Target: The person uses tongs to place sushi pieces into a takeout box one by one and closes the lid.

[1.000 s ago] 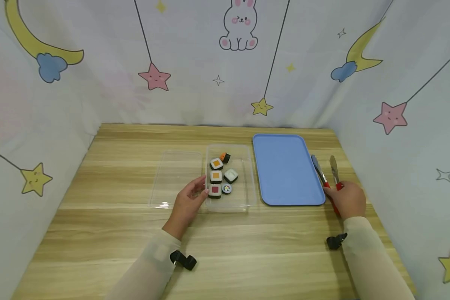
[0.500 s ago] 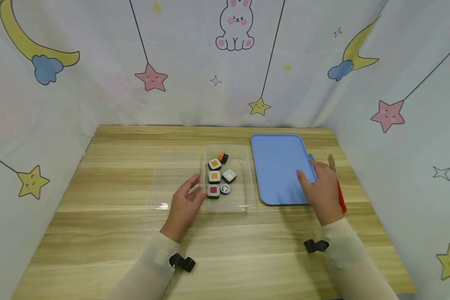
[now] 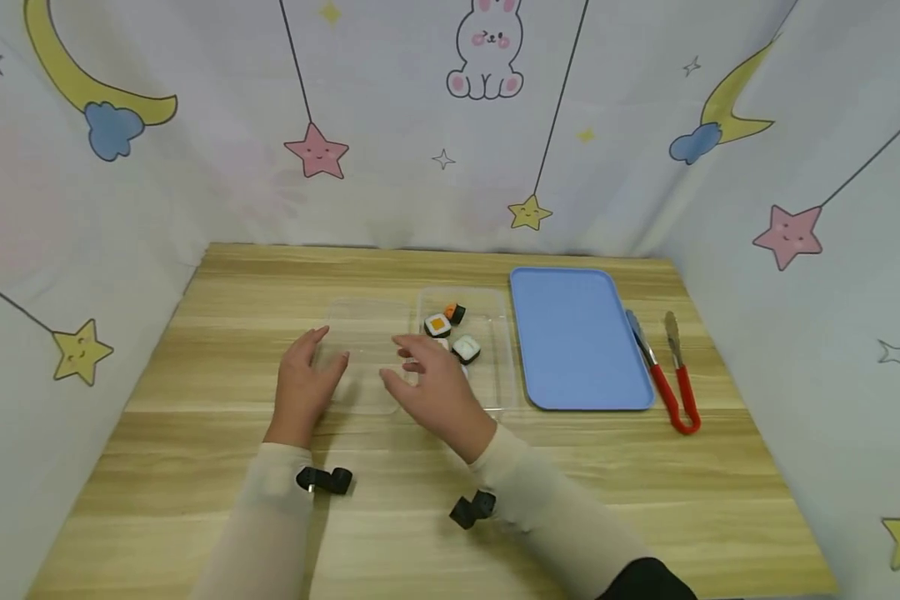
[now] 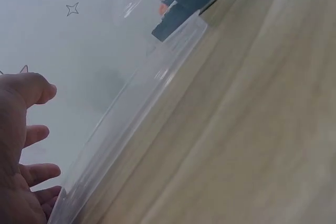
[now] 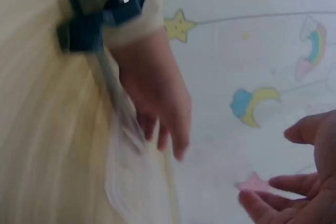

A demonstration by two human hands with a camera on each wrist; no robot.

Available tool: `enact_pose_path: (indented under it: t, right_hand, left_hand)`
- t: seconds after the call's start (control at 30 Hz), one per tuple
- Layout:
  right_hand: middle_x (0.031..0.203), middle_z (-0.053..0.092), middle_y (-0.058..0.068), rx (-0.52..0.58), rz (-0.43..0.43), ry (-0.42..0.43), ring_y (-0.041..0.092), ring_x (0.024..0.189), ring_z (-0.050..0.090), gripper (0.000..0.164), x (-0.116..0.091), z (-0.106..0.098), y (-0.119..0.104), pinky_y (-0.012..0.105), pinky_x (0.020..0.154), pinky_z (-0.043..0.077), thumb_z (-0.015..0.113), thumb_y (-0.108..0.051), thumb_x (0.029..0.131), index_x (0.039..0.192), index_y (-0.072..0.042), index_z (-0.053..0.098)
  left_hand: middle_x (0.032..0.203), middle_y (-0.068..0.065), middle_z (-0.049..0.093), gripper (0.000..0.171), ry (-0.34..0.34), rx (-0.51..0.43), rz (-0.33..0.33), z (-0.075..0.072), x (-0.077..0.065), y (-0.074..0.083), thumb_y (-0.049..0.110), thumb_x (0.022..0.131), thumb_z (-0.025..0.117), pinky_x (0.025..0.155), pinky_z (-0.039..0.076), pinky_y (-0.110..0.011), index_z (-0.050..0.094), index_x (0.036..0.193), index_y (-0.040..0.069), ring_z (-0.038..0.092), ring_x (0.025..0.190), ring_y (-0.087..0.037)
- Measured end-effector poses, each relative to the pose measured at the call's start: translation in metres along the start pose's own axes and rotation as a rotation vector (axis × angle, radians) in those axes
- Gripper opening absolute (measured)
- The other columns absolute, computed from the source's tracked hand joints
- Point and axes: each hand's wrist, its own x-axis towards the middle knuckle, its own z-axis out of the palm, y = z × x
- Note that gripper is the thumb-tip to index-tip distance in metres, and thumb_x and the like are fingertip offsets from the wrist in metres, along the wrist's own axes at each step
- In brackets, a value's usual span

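Beside the left edge of a flat clear plastic lid [image 3: 369, 313], my left hand [image 3: 300, 388] is held with thumb and fingers apart and nothing between them. My right hand [image 3: 444, 398] reaches over the gap between the lid and a clear plastic box [image 3: 508, 358], its fingers loosely bent and holding nothing. Inside the box lie several sushi pieces, among them an orange-centred roll [image 3: 437, 325] and a white-topped roll [image 3: 466, 348]; others are hidden behind the right hand. The left wrist view shows the left hand's lower fingers close to clear plastic [image 4: 131, 98]; whether they touch is unclear.
A blue tray [image 3: 581, 342] lies right of the box. Tongs with red handles [image 3: 675, 400] rest spread on the table [image 3: 390, 533] at the tray's right. A printed curtain [image 3: 390, 83] encloses the table's back and sides.
My right hand has left the tongs and swung left across the tray to the box and lid. The left hand has moved from the box's left edge to the lid's left edge.
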Motion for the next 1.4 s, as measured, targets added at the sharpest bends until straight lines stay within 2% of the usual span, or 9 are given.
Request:
enact_pose_path:
  t: [0.1,0.23,0.43,0.6,0.77,0.87,1.1,1.23,1.4]
  right_hand:
    - [0.157,0.047,0.009,0.062,0.138,-0.118,0.028,0.137,0.054,0.065,0.013,0.025,-0.003,0.041,0.108,0.050,0.067,-0.034,0.101,0.157,-0.012,0.045]
    - [0.166,0.034,0.013,-0.014,0.244,-0.182,0.032,0.150,0.038,0.077,0.025,0.049,-0.002,0.048,0.117,0.040,0.064,-0.042,0.100,0.162,-0.009,0.034]
    - [0.170,0.009,0.025,-0.157,0.373,-0.150,0.039,0.158,0.010,0.090,0.027,0.080,0.013,0.057,0.120,0.031,0.064,-0.051,0.097,0.166,-0.010,0.023]
    - [0.170,-0.006,0.028,-0.194,0.431,-0.086,0.040,0.157,-0.004,0.097,0.024,0.096,0.022,0.056,0.122,0.028,0.066,-0.055,0.095,0.167,-0.011,0.017]
    - [0.169,-0.005,0.031,-0.171,0.444,-0.031,0.042,0.157,0.000,0.099,0.025,0.098,0.026,0.054,0.120,0.032,0.069,-0.050,0.094,0.167,-0.008,0.015]
    - [0.169,-0.002,0.030,-0.137,0.437,-0.001,0.042,0.157,0.005,0.098,0.027,0.097,0.026,0.055,0.118,0.035,0.069,-0.045,0.095,0.167,-0.008,0.014]
    - [0.170,-0.003,0.028,-0.042,0.424,0.038,0.041,0.157,0.004,0.095,0.027,0.094,0.024,0.059,0.119,0.031,0.068,-0.041,0.096,0.167,-0.010,0.013]
    - [0.170,0.001,0.027,-0.040,0.385,0.066,0.040,0.158,0.005,0.093,0.026,0.092,0.019,0.059,0.121,0.028,0.069,-0.040,0.095,0.166,-0.010,0.017]
    - [0.168,0.011,0.030,0.014,0.314,0.101,0.042,0.156,0.013,0.090,0.025,0.083,0.006,0.059,0.120,0.028,0.070,-0.035,0.093,0.165,-0.008,0.022]
  left_hand:
    - [0.157,-0.024,0.044,0.061,-0.015,-0.001,-0.026,0.001,0.004,-0.006,0.030,0.097,0.072,0.120,0.030,-0.059,0.055,0.150,0.006,0.036,0.147,-0.044]
    - [0.155,-0.025,0.047,0.059,-0.012,0.015,-0.019,0.002,0.005,-0.006,0.029,0.096,0.072,0.120,0.030,-0.059,0.057,0.147,0.004,0.037,0.146,-0.046]
    - [0.152,-0.025,0.050,0.059,-0.015,0.032,-0.029,0.002,0.003,-0.005,0.029,0.096,0.071,0.118,0.031,-0.059,0.057,0.147,0.003,0.038,0.143,-0.048]
    - [0.149,-0.026,0.053,0.058,-0.020,0.041,-0.041,0.003,0.002,-0.006,0.027,0.096,0.070,0.117,0.033,-0.058,0.058,0.146,0.003,0.041,0.141,-0.048]
    - [0.148,-0.026,0.054,0.058,-0.027,0.044,-0.045,0.005,0.003,-0.006,0.026,0.095,0.071,0.117,0.034,-0.057,0.058,0.146,0.003,0.043,0.140,-0.047]
    - [0.144,-0.026,0.057,0.057,-0.023,0.037,-0.058,0.004,0.005,-0.006,0.026,0.095,0.071,0.112,0.040,-0.058,0.058,0.146,0.004,0.049,0.133,-0.047]
    - [0.137,-0.023,0.059,0.053,0.055,-0.088,-0.147,0.001,0.004,-0.004,0.021,0.097,0.070,0.102,0.046,-0.054,0.059,0.146,0.005,0.056,0.121,-0.040]
    - [0.138,-0.019,0.059,0.051,0.099,-0.194,-0.209,-0.003,0.002,-0.001,0.020,0.098,0.070,0.102,0.047,-0.044,0.059,0.146,0.009,0.056,0.123,-0.035]
    - [0.143,-0.016,0.055,0.055,0.122,-0.331,-0.270,-0.015,-0.003,0.013,0.019,0.097,0.069,0.088,0.054,-0.024,0.056,0.150,0.012,0.060,0.117,-0.024]
